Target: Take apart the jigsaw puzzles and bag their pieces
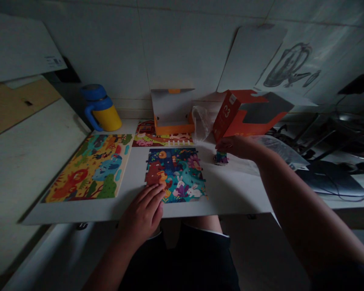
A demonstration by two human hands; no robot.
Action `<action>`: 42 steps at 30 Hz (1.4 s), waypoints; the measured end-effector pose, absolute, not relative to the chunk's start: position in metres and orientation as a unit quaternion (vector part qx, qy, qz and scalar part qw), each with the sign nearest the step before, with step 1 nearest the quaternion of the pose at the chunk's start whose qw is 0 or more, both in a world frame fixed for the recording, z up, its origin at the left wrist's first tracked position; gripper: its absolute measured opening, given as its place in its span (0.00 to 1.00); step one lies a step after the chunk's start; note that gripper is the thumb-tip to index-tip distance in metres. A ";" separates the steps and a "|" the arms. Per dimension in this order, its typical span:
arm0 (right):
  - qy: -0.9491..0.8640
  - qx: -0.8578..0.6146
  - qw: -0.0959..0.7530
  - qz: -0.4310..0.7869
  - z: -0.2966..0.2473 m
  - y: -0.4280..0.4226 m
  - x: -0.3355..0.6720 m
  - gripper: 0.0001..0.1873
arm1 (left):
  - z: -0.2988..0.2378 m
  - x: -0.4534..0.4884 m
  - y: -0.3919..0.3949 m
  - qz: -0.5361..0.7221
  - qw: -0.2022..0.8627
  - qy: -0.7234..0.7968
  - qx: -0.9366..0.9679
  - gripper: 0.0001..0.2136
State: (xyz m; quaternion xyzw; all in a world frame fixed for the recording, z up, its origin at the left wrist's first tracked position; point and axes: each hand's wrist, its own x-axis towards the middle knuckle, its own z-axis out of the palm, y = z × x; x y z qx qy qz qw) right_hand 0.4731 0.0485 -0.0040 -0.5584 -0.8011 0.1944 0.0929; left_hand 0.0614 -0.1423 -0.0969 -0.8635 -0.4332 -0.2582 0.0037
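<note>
A colourful jigsaw puzzle [177, 173] with rabbits lies on the white table [230, 194] in front of me. My left hand [144, 212] rests at its lower left corner, fingers stretched flat onto the pieces. My right hand [235, 146] reaches to the right of the puzzle, fingers curled down over a small pile of loose puzzle pieces [221, 158] and touching it. Whether it grips a piece is hidden.
A finished yellow puzzle [91, 167] lies at the left, another puzzle [157, 138] behind. An open orange box [172, 111], a clear plastic bag [202, 121] and an orange carton [248, 113] stand at the back. A blue-and-yellow jug [101, 108] sits far left. Dark cables [330, 169] lie right.
</note>
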 end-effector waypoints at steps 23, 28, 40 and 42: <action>-0.823 -0.539 0.172 0.045 0.000 -0.025 0.448 0.15 | -0.096 0.064 -0.142 -0.290 0.006 -0.449 -0.845 0.19; -0.857 -0.481 0.134 0.126 -0.018 -0.091 0.408 0.13 | -0.091 0.052 -0.144 -0.310 -0.040 -0.458 -0.832 0.17; -0.872 -0.460 0.102 0.136 -0.051 -0.111 0.385 0.19 | -0.068 -0.003 -0.116 -0.188 -0.127 -0.424 -0.877 0.21; -0.884 -0.446 0.084 0.109 -0.050 -0.112 0.383 0.17 | -0.067 -0.004 -0.109 -0.182 -0.121 -0.409 -0.886 0.19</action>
